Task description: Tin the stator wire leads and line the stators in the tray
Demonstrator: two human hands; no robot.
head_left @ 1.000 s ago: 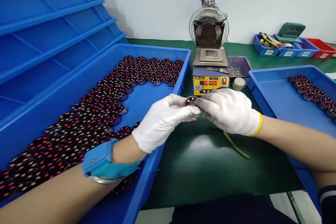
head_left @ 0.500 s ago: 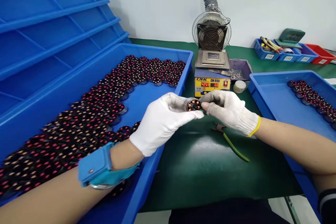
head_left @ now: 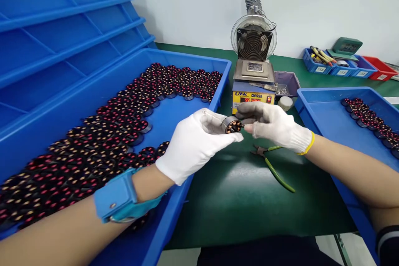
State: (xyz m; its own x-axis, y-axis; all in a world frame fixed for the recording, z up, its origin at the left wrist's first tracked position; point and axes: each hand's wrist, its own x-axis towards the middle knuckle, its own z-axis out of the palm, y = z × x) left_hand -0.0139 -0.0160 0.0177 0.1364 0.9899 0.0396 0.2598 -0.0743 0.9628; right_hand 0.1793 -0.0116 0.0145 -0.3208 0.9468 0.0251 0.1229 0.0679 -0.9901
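My left hand [head_left: 195,143], in a white glove, grips a small round wound motor stator [head_left: 232,125] between thumb and fingers. Its face, with copper windings around a dark core, is turned toward the right. Close beside it is my right hand [head_left: 271,126], in a knitted glove with a yellow cuff and greyed fingers. Those fingers are stretched out with the thumb apart below, their tips right by the stator's edge; whether they touch it is unclear. Green-handled cutting pliers [head_left: 274,168] lie on the table below my right hand, their jaws spread.
A large blue tray [head_left: 174,129] at left holds many similar stators; another blue tray [head_left: 327,112] at right holds several. Behind my hands stands a solder pot [head_left: 253,91] with a fume extractor [head_left: 254,43]. A small white round container [head_left: 284,103] and a purple bin [head_left: 288,81] sit beside it.
My right hand has shifted slightly right, and its fingers have opened out from the stator. The stator has tilted a little in my left hand. More of the pliers shows.
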